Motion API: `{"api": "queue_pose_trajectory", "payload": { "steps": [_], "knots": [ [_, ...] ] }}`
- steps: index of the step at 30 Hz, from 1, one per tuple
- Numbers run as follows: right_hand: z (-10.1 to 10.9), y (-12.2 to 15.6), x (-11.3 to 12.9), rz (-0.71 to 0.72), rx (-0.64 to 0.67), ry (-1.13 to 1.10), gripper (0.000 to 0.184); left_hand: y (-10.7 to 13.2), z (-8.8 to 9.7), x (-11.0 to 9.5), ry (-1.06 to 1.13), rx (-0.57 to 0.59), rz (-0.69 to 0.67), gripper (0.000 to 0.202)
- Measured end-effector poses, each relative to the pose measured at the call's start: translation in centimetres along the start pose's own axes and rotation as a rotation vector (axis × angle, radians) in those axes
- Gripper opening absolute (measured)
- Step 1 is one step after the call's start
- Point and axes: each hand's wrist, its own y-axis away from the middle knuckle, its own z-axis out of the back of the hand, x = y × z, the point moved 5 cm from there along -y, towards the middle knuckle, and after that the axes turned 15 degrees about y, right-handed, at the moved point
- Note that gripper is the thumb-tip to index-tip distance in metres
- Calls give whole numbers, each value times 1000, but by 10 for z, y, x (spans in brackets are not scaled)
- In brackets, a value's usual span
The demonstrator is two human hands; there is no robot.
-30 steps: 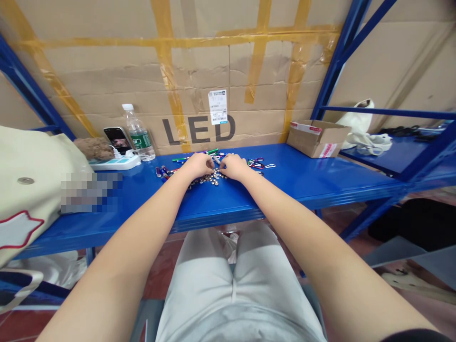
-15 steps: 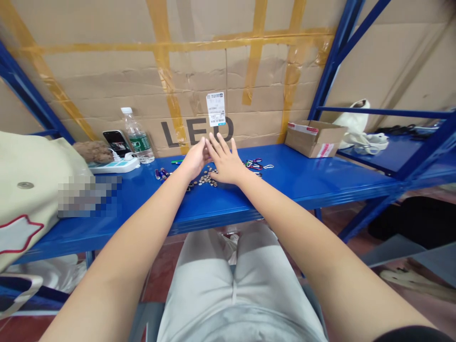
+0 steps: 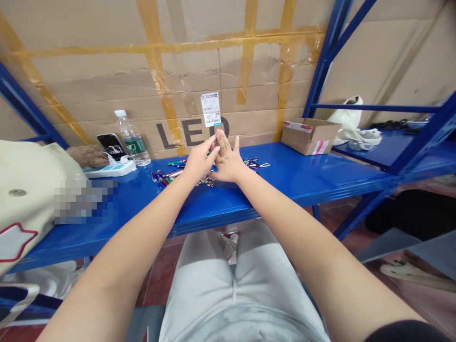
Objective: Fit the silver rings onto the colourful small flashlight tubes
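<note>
Both hands are raised over the back middle of the blue shelf and meet at the fingers. My left hand (image 3: pixel 201 160) reaches across with fingers stretched out, its tips and thumb against the fingers of my right hand (image 3: pixel 229 164). The right hand's fingers are spread, the little finger standing apart, and I see nothing held in either hand. Just below them lies a pile of small round metal pieces (image 3: pixel 206 181), partly covered by the hands. Left of it are pens (image 3: pixel 174 174) and short purple-blue cylinders (image 3: pixel 159 178). Carabiners (image 3: pixel 258 164) lie to the right.
A water bottle (image 3: pixel 134 142), a phone (image 3: pixel 111 145) and a white power strip (image 3: pixel 116 168) stand at the back left. A cream bag (image 3: pixel 32 190) sits nearer on the left. A small cardboard box (image 3: pixel 308 135) is at the right, and taped cardboard (image 3: pixel 124 90) rises behind the blue shelf (image 3: pixel 285 185).
My left hand has moved over the right hand's fingers, with its thumb now across them. The right hand has turned slightly. More pens show on the left, and the view has shifted slightly.
</note>
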Motion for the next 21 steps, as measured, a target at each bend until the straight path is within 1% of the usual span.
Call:
{"api": "queue_pose_trajectory", "payload": {
  "steps": [3, 8, 10, 12, 13, 14, 16, 17, 18, 19, 21],
  "knots": [
    [1, 0, 0, -7, -4, -10, 95, 1, 0, -2, -33, 0, -1, 53],
    [5, 0, -2, 4, -38, -36, 94, 0, 4, -3, 0, -3, -39, 55],
    [5, -2, -4, -6, -33, -71, 92, -1, 10, 3, 11, -28, -28, 56],
    [0, -3, -9, -50, 14, -126, 83, -1, 19, 13, -1, -34, 13, 52],
    [-5, -3, -12, -75, 48, -155, 75, 0, 22, 20, -20, -5, 47, 47],
    [-10, -3, -15, -96, 88, -181, 64, 1, 22, 27, -48, 64, 91, 40],
    [-22, -2, -18, -114, 169, -222, 45, 6, 19, 42, -125, 265, 189, 30],
    [-27, -2, -19, -113, 204, -236, 40, 9, 18, 47, -168, 351, 220, 26],
    [-31, -2, -19, -110, 234, -247, 37, 11, 16, 51, -205, 407, 244, 24],
    [-34, -1, -19, -106, 258, -254, 35, 12, 15, 54, -236, 444, 261, 24],
    [-36, -1, -16, -88, 290, -256, 33, 13, 12, 57, -277, 479, 286, 26]
  ]
}}
